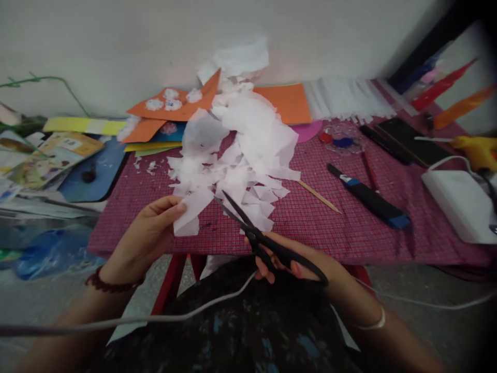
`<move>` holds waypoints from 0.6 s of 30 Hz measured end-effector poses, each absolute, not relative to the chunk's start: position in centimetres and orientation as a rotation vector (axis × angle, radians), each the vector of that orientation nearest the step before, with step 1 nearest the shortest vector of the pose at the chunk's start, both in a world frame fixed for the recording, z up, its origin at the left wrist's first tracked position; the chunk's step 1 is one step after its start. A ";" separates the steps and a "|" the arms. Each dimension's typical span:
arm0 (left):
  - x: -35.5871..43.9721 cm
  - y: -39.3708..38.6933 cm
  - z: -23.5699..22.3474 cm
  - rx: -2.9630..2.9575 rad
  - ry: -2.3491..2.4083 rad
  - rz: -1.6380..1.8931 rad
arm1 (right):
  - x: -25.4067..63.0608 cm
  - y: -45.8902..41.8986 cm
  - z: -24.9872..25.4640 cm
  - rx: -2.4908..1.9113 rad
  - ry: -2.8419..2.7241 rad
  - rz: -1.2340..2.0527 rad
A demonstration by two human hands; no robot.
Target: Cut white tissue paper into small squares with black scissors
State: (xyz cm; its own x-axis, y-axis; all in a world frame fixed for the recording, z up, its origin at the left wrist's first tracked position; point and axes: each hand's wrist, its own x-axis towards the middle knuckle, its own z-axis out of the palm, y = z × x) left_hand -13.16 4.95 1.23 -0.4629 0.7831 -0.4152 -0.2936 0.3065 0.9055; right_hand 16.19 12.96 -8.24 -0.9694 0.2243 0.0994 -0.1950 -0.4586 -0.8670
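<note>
My left hand (149, 233) pinches a small piece of white tissue paper (190, 212) above the near edge of the red checked tablecloth (330, 228). My right hand (295, 261) grips black scissors (264, 241) by the handles, blades slightly apart and pointing up-left toward the paper piece. A heap of cut white tissue paper (240, 155) lies just beyond both hands.
Orange card sheets (289, 101) lie at the back, fringed white paper (345, 96) to their right. A wooden stick (320, 197), black-blue marker (368, 197), paint palette (341, 140), black phone (411, 140), white box (462, 204) and yellow glue gun (477, 150) sit right. Books and papers (50, 160) lie left.
</note>
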 end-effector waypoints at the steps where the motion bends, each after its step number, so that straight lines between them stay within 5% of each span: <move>1: -13.5 4.5 0.7 0.386 1.555 1.372 | 16.0 12.6 -8.0 -0.065 -1.487 2.521; 18: -16.5 0.5 -1.8 0.544 1.562 1.684 | 9.3 11.8 -4.3 -0.283 -1.844 2.586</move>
State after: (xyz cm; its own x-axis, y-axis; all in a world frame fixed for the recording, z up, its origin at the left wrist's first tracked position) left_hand -16.49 0.55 -1.81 -0.6193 0.7632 -0.1844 -0.2414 0.0384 0.9697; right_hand 9.27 11.85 -4.28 -0.9832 0.0643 -0.1708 0.1405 -0.3307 -0.9332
